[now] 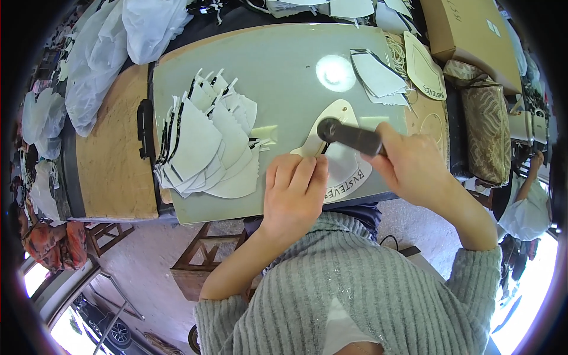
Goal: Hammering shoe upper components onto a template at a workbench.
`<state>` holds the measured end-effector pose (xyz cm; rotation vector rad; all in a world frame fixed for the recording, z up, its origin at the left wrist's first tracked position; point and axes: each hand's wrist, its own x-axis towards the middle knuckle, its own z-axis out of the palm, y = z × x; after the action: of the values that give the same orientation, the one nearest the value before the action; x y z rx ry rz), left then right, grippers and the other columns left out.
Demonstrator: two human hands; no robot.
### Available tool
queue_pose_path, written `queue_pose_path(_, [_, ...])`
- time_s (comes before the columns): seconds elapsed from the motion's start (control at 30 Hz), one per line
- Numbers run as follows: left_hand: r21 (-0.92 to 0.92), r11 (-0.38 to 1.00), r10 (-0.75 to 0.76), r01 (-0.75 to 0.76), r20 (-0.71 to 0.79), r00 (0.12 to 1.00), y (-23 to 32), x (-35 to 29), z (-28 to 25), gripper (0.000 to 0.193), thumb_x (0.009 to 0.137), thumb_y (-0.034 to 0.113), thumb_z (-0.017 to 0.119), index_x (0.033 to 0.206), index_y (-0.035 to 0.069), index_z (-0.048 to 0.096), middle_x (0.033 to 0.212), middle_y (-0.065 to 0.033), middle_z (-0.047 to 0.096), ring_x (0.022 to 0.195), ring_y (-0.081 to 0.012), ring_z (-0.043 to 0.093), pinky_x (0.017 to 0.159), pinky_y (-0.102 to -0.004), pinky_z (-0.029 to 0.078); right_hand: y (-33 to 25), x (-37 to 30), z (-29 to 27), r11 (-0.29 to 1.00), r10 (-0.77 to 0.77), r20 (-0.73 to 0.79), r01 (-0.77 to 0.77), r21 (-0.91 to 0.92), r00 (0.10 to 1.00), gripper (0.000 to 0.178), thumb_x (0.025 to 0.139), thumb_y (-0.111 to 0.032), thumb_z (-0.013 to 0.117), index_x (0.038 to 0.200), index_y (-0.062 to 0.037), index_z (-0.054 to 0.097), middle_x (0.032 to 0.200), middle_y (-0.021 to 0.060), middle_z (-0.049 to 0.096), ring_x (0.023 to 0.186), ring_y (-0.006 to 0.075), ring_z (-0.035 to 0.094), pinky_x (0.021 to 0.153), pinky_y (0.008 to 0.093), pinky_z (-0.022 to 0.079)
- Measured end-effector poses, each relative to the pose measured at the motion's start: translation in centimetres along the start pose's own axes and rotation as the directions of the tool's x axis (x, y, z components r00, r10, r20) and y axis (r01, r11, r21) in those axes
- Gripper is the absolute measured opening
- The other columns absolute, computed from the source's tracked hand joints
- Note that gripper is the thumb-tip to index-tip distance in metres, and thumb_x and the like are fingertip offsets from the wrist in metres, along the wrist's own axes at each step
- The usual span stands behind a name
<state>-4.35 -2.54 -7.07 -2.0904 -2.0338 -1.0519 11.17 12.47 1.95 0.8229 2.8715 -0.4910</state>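
My right hand [408,160] is closed around the handle of a dark hammer [355,139]. The hammer's round end is over a cream, curved template [340,112] with lettering along its near edge. My left hand [296,189] presses bent fingertips, held together, onto a white cut piece [343,168] lying on that template. A bit of black edging shows at those fingertips; the rest there is hidden by my hand and the hammer. Left of my left hand lies a loose pile of white curved pieces [201,142] with black edging.
The grey-green work board [284,71] lies on the table. At its far right are a small stack of white pieces [378,77], another cream template [423,65] and coiled cord [395,50]. Beyond stand a cardboard box [473,35] and a patterned pouch [485,130]. Plastic bags [100,65] hang far left.
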Motion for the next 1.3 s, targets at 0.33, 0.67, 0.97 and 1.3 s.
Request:
queue_pose_path(0.33, [-0.052,0.997,-0.062,0.063,0.020,0.998,0.2,0.0,-0.3,0.027,0.076,0.005,0.073,0.102,0.000,0.068,0.100,-0.0069,0.057,0.091,-0.0269,0.056,0.082,-0.0409,0.043,1.0,0.1,0.6,0.995,-0.022,0.150,0.036,-0.090,0.988,0.036,0.094,-0.037,0.059,0.086,-0.0030,0.051,0.056,0.0123,0.060,0.052,0.0318,0.063,0.046,0.0430,0.046])
queue_pose_path(0.67, [0.044,0.998,0.040,-0.043,0.058,0.998,-0.6,-0.2,-0.6,0.024,0.075,0.009,0.065,0.098,0.001,0.067,0.100,-0.0075,0.057,0.098,-0.0253,0.056,0.092,-0.0457,0.043,1.4,0.3,0.3,0.996,-0.083,0.074,0.084,-0.018,0.994,0.035,0.094,-0.037,0.059,0.087,-0.0034,0.051,0.057,0.0113,0.061,0.053,0.0317,0.063,0.047,0.0431,0.046])
queue_pose_path(0.97, [0.025,0.998,0.064,-0.066,0.055,0.996,-0.8,-0.1,-0.7,0.025,0.077,0.010,0.064,0.100,0.000,0.067,0.100,-0.0087,0.057,0.098,-0.0253,0.055,0.092,-0.0454,0.043,1.2,0.6,-0.3,0.993,-0.118,0.181,0.122,-0.007,0.976,0.035,0.094,-0.037,0.059,0.086,-0.0037,0.050,0.057,0.0119,0.060,0.052,0.0335,0.061,0.048,0.0445,0.046])
queue_pose_path(1.3, [0.039,0.998,0.044,-0.044,-0.001,0.999,-0.9,-0.4,-0.9,0.022,0.077,0.012,0.071,0.096,0.001,0.069,0.095,-0.0063,0.060,0.094,-0.0228,0.058,0.090,-0.0441,0.046,1.1,0.9,-0.2,0.990,-0.122,0.261,0.137,-0.041,0.958,0.036,0.093,-0.037,0.060,0.084,-0.0025,0.052,0.054,0.0131,0.058,0.051,0.0338,0.061,0.048,0.0450,0.046])
